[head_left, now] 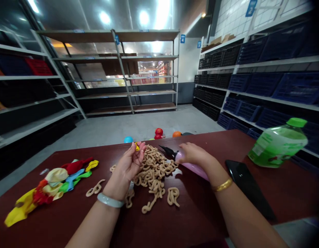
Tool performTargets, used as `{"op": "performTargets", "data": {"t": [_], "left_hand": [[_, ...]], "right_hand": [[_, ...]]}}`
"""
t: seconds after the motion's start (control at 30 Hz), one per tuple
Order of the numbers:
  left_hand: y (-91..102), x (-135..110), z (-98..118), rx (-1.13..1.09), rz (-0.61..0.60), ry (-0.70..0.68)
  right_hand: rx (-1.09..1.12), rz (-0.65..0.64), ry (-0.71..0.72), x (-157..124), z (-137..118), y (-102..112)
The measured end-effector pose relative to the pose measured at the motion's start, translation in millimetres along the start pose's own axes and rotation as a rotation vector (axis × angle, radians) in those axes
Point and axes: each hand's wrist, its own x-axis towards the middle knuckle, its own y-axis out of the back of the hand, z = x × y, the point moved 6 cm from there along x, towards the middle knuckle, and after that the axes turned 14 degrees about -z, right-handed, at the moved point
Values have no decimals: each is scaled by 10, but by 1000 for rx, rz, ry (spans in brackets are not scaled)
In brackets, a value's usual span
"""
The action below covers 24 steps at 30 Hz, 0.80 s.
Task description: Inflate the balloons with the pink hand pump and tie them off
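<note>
My left hand (130,162) is raised above the dark red table (190,213), palm toward me, its fingertips pinched on a small yellow balloon (137,147). My right hand (194,154) is wrapped round the top of a pink hand pump (193,168) lying on the table, its black nozzle (166,150) pointing left toward the yellow balloon. Between and below the hands lies a heap of beige twisted cord pieces (155,170).
A pile of flat coloured balloons (52,184) lies at the table's left. A black phone (248,187) and a green bottle (278,144) on its side are at the right. Inflated balloons (158,133) sit on the floor beyond the table. Shelving lines the room.
</note>
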Motion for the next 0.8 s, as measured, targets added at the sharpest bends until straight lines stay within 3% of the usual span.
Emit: {"op": "performTargets", "data": {"t": [0.13,0.23,0.33,0.5,0.8], "left_hand": [[112,67,181,-121,18,-83],[192,97,212,-129,22,-104],[249,123,214,-126,30,-130],[262,142,207,-139,25,-188],[116,105,80,-60,-49,-191]], "right_hand": [[-272,-205,-147,25,144,-111],[-322,-62,-129,12,-13,-46],[-303,143,56,-64,-354,21],[-301,117,251,-164,-743,-165],[-297,145,263,-162,-761,-234]]}}
